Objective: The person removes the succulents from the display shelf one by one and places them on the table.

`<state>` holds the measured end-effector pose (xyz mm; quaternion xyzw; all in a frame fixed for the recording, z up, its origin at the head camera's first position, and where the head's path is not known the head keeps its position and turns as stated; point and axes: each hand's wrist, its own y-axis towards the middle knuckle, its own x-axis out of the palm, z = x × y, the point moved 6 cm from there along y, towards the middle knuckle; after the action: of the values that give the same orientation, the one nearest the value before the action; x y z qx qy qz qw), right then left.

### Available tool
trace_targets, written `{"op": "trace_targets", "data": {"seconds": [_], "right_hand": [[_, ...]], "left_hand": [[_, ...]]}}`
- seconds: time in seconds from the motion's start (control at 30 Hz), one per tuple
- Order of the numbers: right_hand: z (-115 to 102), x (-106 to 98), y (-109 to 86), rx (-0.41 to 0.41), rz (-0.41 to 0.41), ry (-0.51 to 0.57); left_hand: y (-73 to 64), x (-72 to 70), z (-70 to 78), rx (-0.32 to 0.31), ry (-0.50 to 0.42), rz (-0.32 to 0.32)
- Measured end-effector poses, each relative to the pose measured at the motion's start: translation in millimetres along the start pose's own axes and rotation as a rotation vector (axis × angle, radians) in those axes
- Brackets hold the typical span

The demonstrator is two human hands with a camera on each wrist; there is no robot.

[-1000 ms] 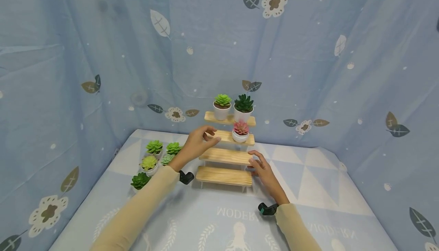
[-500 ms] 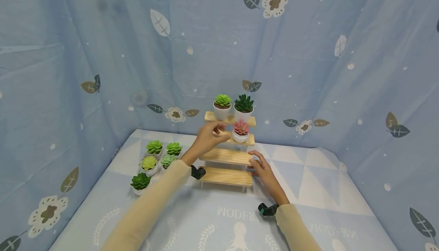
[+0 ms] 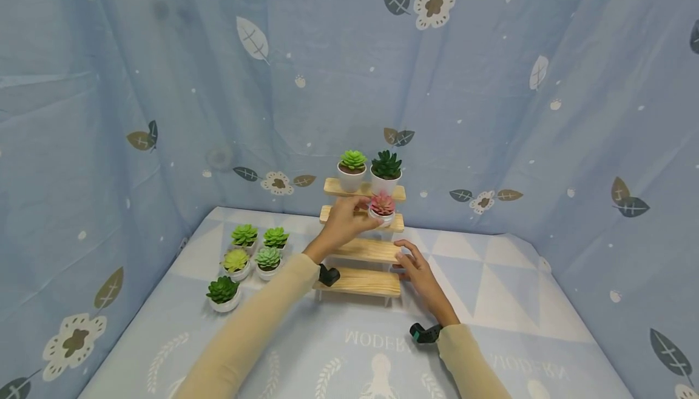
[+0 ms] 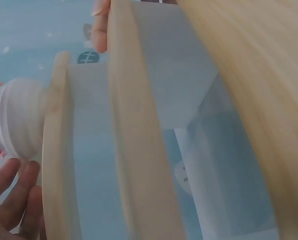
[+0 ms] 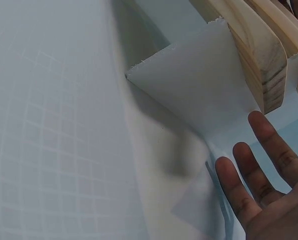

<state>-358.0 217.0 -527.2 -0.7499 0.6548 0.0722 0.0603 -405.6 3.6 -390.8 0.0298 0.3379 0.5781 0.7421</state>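
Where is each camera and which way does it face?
Head: on the head, facing forward and down at the shelf; left hand, right hand and sleeves show.
Left wrist: worn there, facing shelf and white pot; both hands' fingers show.
Right wrist: worn there, facing the shelf's end; right-hand fingers show lower right.
Both wrist views share the shelf.

Two pots [image 3: 351, 177] top the rack [image 3: 366, 250], a third pot [image 3: 381, 210] one step lower. Five pots [image 3: 268, 261] sit at the rack's nine o'clock.
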Motion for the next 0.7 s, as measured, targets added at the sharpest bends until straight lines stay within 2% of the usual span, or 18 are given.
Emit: {"op": "trace_targets", "data": {"seconds": [0.23,0.47,0.7], "right_hand": [[-9.2,1.4,-2.5,0.032,-0.034,0.001],[-3.9,1.4,-1.3,0.001,-0.027,0.008],[2.6,-0.4,0.7,-0.048,-0.023,0.009]], "left_hand": [[2.5,6.3,-0.9,-0.037,0.118,-0.016],[7.2,9.8,3.7,0.071,0.152,-0.014],[8.8,13.0,3.2,0.038,0.156,-0.017]]}}
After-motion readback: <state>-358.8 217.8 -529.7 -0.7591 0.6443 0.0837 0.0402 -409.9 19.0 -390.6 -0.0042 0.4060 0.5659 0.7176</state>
